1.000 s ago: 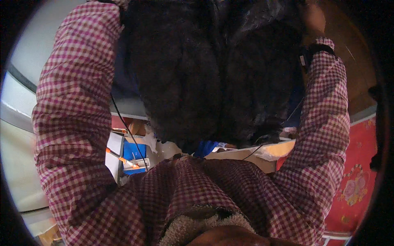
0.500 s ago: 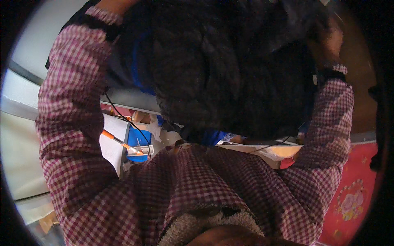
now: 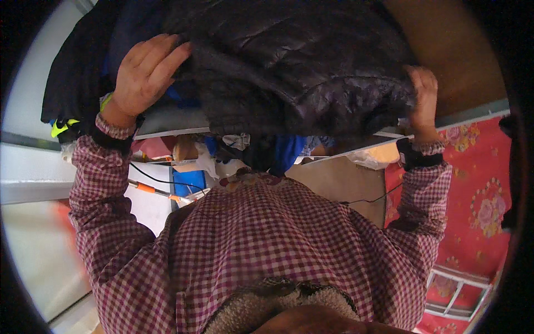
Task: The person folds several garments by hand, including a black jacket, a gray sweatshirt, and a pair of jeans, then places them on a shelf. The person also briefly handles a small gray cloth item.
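A dark quilted puffer jacket (image 3: 311,61) spreads across the upper middle, raised in front of me at the edge of a shelf. My left hand (image 3: 146,75) is at the jacket's left side, its fingers closed on the dark fabric and the thumb mostly hidden. At the right end, my right hand (image 3: 424,100) has its fingers hooked over the jacket's edge, gripping it. Other dark clothing (image 3: 78,67) lies to the left, beyond my left wrist. Blue cloth (image 3: 287,153) hangs below the jacket's lower edge.
The grey shelf edge (image 3: 172,123) runs under the clothes. Below it are a blue box (image 3: 189,182), an orange-and-white rod (image 3: 147,187) and a black cable (image 3: 150,177). A red flowered covering (image 3: 473,183) and a white rack (image 3: 459,292) are on the right; a brown panel (image 3: 456,61) is upper right.
Both hands have come down and nearer to me, the left now fully in view. The jacket's lower edge has risen, showing more of the things below. More dark clothing shows at the left.
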{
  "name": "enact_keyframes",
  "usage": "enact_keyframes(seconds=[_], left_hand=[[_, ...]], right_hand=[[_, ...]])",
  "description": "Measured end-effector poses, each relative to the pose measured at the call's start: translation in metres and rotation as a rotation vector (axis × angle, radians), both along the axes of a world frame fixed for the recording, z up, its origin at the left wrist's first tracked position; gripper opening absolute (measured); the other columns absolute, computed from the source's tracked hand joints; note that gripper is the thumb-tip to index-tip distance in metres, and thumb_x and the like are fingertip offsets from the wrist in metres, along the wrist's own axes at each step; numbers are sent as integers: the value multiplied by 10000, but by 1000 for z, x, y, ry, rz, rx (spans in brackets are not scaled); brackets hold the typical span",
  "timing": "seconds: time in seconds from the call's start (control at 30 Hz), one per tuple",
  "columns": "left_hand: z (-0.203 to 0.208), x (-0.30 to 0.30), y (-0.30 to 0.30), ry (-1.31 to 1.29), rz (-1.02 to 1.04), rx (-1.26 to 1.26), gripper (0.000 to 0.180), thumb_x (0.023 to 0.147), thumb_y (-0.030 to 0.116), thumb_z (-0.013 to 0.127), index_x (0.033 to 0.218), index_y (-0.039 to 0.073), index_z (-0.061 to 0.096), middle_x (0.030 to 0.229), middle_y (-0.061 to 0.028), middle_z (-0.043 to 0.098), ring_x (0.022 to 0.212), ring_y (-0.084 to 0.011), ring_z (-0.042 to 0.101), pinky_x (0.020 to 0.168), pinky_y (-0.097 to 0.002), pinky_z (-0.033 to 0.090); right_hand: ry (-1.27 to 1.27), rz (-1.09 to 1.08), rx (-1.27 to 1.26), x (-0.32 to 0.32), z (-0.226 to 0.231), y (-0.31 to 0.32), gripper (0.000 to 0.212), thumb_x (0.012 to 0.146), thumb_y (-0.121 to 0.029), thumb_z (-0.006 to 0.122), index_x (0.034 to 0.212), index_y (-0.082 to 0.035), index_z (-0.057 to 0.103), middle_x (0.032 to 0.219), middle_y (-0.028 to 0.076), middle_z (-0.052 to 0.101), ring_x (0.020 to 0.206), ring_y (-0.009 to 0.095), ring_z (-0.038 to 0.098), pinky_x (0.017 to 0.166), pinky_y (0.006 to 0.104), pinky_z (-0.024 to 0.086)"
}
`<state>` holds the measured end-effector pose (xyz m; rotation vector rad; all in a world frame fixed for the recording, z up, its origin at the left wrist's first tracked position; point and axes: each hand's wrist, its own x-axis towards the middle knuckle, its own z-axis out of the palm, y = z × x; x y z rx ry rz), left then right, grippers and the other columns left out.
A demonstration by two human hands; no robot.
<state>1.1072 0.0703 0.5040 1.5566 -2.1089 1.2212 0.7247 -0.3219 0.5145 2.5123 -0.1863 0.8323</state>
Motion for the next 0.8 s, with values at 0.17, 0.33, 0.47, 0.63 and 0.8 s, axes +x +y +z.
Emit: enact_keyframes(seconds=[0.17, 0.33, 0.47, 0.63, 0.8], left_hand=[[3, 3, -21, 117, 165, 116, 668, 610, -20, 749, 1241, 135, 591, 1175, -130, 618, 1063, -321, 613, 911, -388, 512], [25, 8, -31, 418, 69, 182, 714, 640, -28, 761, 1295, 159, 547, 1267, -145, 580, 1135, -330, 586, 974, -410, 480], [59, -25, -30, 474, 158, 249, 747, 659, 38, 782, 1342, 158, 503, 1385, -146, 497, 1226, -340, 525, 1004, -414, 446], [60, -89, -74, 144, 124, 119, 733, 681, 151, 758, 1359, 111, 482, 1409, -162, 458, 1262, -331, 472, 1025, -419, 400], [53, -94, -118, -86, 256, 148, 539, 770, 107, 618, 1302, 127, 535, 1174, -172, 614, 1000, -294, 631, 808, -390, 511]], right_hand=[[-63, -202, 157, 21, 13, 21, 614, 662, 8, 703, 1246, -104, 552, 1163, 153, 601, 1129, 379, 532, 988, 457, 407], [208, 0, 908, 8, 36, 107, 371, 737, -18, 737, 1085, -32, 607, 965, 96, 632, 966, 243, 617, 858, 341, 482], [527, 237, 835, 44, 5, 121, 440, 781, -87, 715, 1193, -48, 568, 1112, 160, 617, 1041, 344, 606, 897, 388, 483], [466, 243, 785, 61, -13, 103, 453, 804, -122, 696, 1228, -61, 550, 1179, 190, 593, 1074, 381, 583, 928, 411, 476], [435, 268, 742, 45, 0, 116, 435, 807, -115, 694, 1218, -66, 560, 1179, 181, 604, 1043, 373, 603, 905, 400, 495]])
